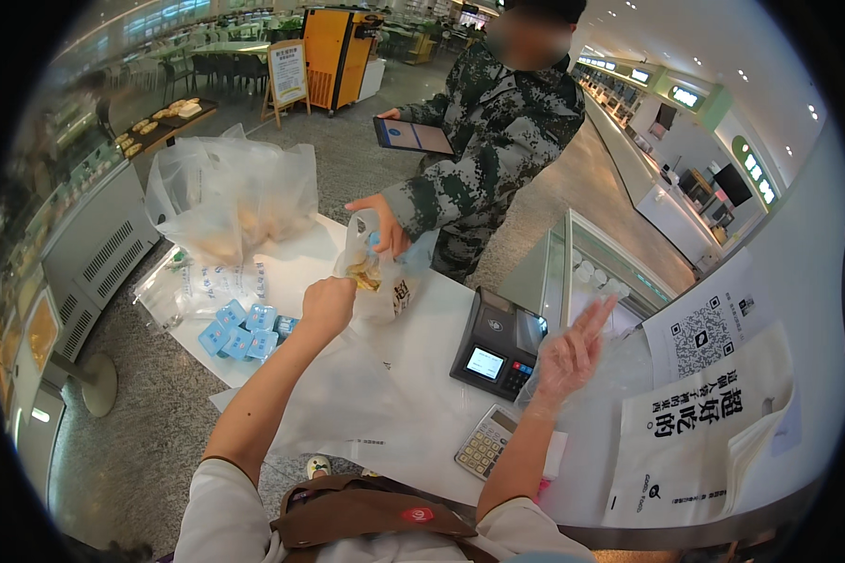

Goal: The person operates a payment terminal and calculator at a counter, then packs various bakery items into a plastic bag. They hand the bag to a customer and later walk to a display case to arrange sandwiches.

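My left hand (329, 307) is closed in a fist at the near side of a translucent plastic bag (377, 299) with yellowish food inside, gripping its edge. Another person's hand (387, 225) holds the same bag by its upper loop from across the counter. My right hand (570, 355), in a thin clear plastic glove, is raised beside a dark payment terminal (496, 345). Two of its fingers point up and away, and it appears to hold nothing. Below my left forearm, flat translucent plastic bags (345, 401) lie on the white counter (429, 443).
Left of my hand are several small blue packs (238, 341) and large filled plastic bags (232, 197). A calculator (486, 443), a stack of printed bags (683, 443) and a code sheet (704, 331) lie at right. A person in camouflage (493, 134) holds a tablet (414, 136).
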Demonstrator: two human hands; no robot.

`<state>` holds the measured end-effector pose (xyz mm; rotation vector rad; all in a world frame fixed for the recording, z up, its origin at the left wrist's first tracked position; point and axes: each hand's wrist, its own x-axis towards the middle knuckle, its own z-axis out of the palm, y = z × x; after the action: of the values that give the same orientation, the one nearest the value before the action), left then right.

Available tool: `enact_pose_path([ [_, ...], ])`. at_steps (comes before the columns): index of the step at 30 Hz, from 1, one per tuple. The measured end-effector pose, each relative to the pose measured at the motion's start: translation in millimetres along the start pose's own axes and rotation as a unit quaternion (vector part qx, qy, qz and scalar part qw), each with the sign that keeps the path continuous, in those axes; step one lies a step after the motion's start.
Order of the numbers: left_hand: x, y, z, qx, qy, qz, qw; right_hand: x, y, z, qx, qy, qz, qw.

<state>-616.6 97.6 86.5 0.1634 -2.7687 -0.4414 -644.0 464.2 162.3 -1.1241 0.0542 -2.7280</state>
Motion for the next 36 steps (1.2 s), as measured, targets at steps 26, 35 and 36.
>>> enact_pose_path([
  [26, -151, 44, -165, -0.165, 0.152, -0.049, 0.973, -63, 159, 50, -0.663, -0.184, 0.326, 0.648],
  [35, -242, 88, -210, -0.171, 0.198, -0.083, 0.962, -99, 170, -2, -0.656, -0.182, 0.437, 0.588],
  [36, -250, 89, -214, -0.171, 0.197, -0.097, 0.961, -94, 169, -4, -0.650, -0.162, 0.482, 0.564],
])
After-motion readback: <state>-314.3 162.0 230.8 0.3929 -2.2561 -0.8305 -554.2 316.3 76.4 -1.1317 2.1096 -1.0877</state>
